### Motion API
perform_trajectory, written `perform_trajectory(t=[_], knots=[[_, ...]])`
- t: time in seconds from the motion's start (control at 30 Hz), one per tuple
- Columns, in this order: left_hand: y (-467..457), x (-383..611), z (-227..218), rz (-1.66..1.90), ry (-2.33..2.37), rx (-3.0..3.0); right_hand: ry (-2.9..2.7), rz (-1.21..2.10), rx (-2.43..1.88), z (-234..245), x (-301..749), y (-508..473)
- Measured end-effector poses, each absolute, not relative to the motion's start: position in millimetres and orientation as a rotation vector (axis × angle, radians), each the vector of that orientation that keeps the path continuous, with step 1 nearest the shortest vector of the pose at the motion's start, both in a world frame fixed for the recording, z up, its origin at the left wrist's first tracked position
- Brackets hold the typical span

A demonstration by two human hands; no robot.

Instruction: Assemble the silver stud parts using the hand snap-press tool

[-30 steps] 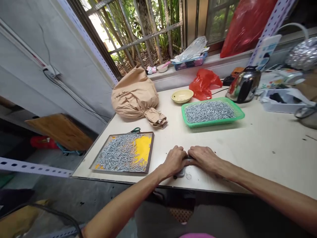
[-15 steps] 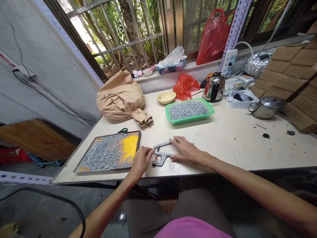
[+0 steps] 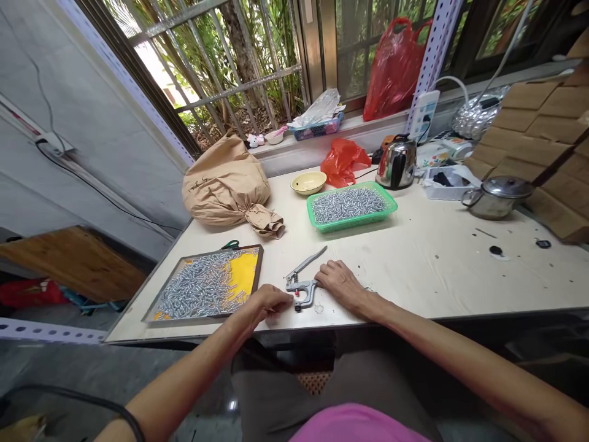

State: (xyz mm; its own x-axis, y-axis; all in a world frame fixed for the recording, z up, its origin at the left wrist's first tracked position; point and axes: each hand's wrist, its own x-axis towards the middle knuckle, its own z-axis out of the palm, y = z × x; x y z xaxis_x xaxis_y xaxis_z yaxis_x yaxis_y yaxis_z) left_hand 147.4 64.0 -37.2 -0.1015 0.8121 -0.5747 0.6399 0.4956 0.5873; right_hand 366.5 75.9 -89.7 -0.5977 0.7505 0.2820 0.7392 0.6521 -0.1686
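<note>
A grey metal hand press [image 3: 301, 283] with its upper lever raised lies near the front edge of the pale table [image 3: 437, 264]. My right hand [image 3: 338, 283] rests on the tool's lower handle and holds it down. My left hand [image 3: 267, 302] is just left of the tool's jaw, fingers pinched together on something too small to name. A framed yellow tray [image 3: 209, 283] full of small silver metal pieces lies left of my left hand. A green tray [image 3: 352, 205] of the same pieces sits further back.
A tied brown paper sack [image 3: 227, 181], a yellow bowl [image 3: 308, 182], a red plastic bag [image 3: 344, 161], a steel kettle [image 3: 398, 162] and a lidded steel pot [image 3: 497, 197] stand at the back. Cardboard [image 3: 547, 123] rises at the right. Green-handled scissors [image 3: 231, 244] lie behind the yellow tray.
The hands, joined over the tool a second ago, have parted. The press lever has swung up. My left hand has drawn back toward the table edge, pinched; my right hand stays on the handle.
</note>
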Motion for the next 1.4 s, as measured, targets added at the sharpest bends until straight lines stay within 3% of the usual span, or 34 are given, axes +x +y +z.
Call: perform_trajectory(t=[0.1, 0.37, 0.67, 0.87, 1.07, 1.4], knots=[[58, 136, -31, 0.202, 1.745, 1.101, -2.492, 0.055, -1.256, -90, 383, 77], [59, 140, -10, 0.547, 1.431, 0.816, -2.361, 0.105, -1.369, -93, 394, 70], [157, 233, 96, 1.048, 1.400, 1.467, -2.249, 0.073, -1.418, -97, 379, 80], [141, 168, 56, 0.894, 1.839, 1.776, -2.317, 0.044, -1.378, -102, 383, 80], [83, 46, 28, 0.381, 2.463, 1.980, -2.406, 0.068, -1.334, -102, 392, 70], [52, 24, -13, 0.005, 2.356, 2.178, -2.419, -0.059, -1.266, -108, 394, 64]])
